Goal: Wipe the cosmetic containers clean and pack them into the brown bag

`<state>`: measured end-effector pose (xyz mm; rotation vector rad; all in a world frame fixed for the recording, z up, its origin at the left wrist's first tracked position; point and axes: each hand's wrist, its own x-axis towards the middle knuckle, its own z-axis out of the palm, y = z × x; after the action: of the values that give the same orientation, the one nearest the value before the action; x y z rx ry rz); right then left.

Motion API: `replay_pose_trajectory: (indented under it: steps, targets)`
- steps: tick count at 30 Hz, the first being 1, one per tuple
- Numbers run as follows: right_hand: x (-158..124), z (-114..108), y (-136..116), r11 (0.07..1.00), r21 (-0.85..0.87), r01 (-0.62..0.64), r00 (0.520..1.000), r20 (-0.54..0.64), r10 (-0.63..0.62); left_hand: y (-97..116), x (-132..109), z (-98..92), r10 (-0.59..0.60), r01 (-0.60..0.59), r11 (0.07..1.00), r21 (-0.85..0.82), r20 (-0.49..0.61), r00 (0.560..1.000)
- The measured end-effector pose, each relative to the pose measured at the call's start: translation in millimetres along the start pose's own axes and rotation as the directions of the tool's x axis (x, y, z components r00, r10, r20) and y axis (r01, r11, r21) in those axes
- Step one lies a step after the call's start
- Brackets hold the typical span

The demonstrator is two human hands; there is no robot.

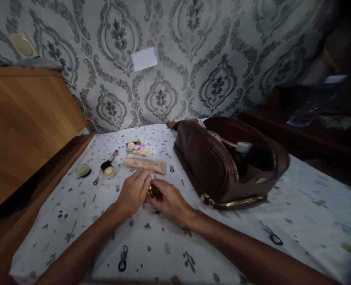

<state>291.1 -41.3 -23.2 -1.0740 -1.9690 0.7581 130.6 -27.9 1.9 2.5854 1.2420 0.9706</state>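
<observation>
My left hand [136, 190] and my right hand [173, 202] meet above the cloth, fingers closed around a small shiny gold-brown object [154, 193]. The fingers cover most of it, so its kind cannot be made out. Just beyond my left fingertips lies a peach squeeze tube [145, 165]. Farther back are a slim gold tube [143, 152], a pink-and-white tube [145, 148] and a small dark item with a gold end [134, 143]. To the right of my hands stands a brown toiletry bag [205, 158], unzipped, with a white-capped dark bottle [243, 152] inside.
On the left of the printed cloth [151, 245] lie a round green-topped jar [83, 170], a pale yellow round piece [109, 171] and a pinkish stick [114, 155]. A wooden panel [29, 130] borders the left side. Behind is a patterned wall; a clear bottle [304, 113] lies at right.
</observation>
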Motion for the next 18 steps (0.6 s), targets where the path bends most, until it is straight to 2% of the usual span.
replay_pose_trajectory:
  steps: [4, 8, 11, 13, 15, 18]
  targets:
    - [-2.3, -1.0, -1.6, 0.994, 0.058, -0.089, 0.993, 0.083, 0.084, -12.9, 1.2, -3.0, -0.226, 0.222, 0.949, -0.225, 0.004, 0.974]
    - [-4.8, -1.2, -1.7, 0.982, 0.132, -0.137, 0.988, 0.084, 0.127, -22.6, 0.3, -3.2, -0.392, 0.367, 0.812, -0.455, 0.041, 0.919]
    - [-5.3, -0.8, -2.0, 0.978, 0.159, -0.136, 0.99, 0.068, 0.126, -26.2, 0.9, -4.0, -0.419, 0.39, 0.719, -0.575, 0.089, 0.903]
    - [-4.7, -0.8, -2.7, 0.954, 0.266, -0.139, 0.99, 0.068, 0.126, -26.9, 1.5, -5.5, -0.411, 0.399, 0.665, -0.632, 0.137, 0.901]
    - [-3.3, -1.4, -3.2, 0.887, 0.434, -0.16, 0.987, 0.083, 0.137, -26.9, 1.7, -7.4, -0.406, 0.416, 0.627, -0.659, 0.179, 0.896]
    - [-0.1, -2.8, -1.7, 0.727, 0.638, -0.254, 0.966, 0.124, 0.228, -26.8, 1.1, -10.1, -0.383, 0.425, 0.621, -0.658, 0.219, 0.898]
